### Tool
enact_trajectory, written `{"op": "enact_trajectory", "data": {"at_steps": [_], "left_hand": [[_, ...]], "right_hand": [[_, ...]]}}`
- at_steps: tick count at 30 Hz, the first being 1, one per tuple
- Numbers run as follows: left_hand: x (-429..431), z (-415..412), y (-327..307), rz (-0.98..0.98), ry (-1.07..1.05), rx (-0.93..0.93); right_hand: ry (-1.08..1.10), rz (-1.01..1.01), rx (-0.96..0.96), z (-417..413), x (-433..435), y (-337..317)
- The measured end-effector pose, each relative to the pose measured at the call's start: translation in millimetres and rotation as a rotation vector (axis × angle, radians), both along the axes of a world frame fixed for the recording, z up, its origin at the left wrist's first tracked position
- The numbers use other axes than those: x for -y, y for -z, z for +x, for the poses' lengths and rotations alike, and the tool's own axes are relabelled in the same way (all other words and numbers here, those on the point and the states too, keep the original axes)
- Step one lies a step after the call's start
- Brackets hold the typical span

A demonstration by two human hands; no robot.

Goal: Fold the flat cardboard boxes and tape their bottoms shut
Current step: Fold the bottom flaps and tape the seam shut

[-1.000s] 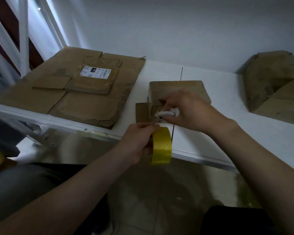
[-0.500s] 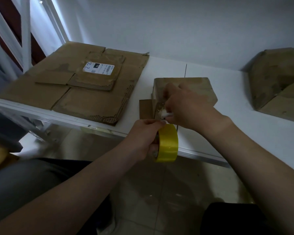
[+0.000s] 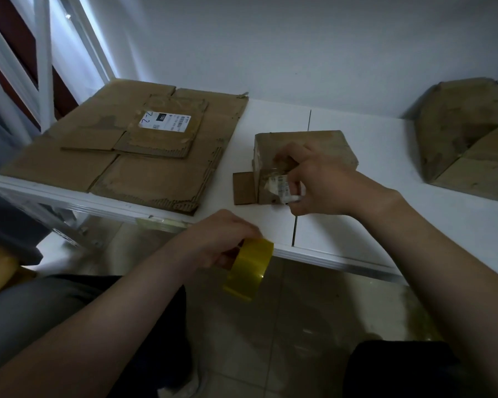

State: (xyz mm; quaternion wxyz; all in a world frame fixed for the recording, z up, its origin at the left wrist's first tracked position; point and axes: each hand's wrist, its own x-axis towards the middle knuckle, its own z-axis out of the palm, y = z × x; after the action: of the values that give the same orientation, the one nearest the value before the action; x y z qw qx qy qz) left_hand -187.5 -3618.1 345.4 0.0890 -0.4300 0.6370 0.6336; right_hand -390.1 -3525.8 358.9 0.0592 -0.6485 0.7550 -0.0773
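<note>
Gripping the roll (image 3: 249,268) in the curled left grip (image 3: 216,239) at the counter's (image 3: 385,156) front edge, pinching a white piece (image 3: 283,192) in the right grip (image 3: 316,182) against the box (image 3: 314,145) near that edge, ideally pulling the roll taut before pressing flat.

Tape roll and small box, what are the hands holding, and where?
The left hand grips the yellow tape roll by its upper rim. The right hand touches the near end of the small box; whether it grips cannot be told.
</note>
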Motion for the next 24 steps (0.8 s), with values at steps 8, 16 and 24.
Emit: {"op": "enact_trajectory", "data": {"at_steps": [8, 16, 24], "left_hand": [[47.3, -14.4, -31.2, -0.206, -0.304, -0.192], [48.4, -84.0, -23.4, -0.476, -0.252, -0.231], [57.9, -108.7, -5.3, -0.482, -0.283, -0.228]], "right_hand": [[-0.020, -0.126, 0.182, -12.9, -5.4, 4.5], [-0.047, -0.200, 0.271, -18.4, -13.1, 10.6], [0.074, -0.250, 0.376, -35.1, -44.3, -11.6]]}}
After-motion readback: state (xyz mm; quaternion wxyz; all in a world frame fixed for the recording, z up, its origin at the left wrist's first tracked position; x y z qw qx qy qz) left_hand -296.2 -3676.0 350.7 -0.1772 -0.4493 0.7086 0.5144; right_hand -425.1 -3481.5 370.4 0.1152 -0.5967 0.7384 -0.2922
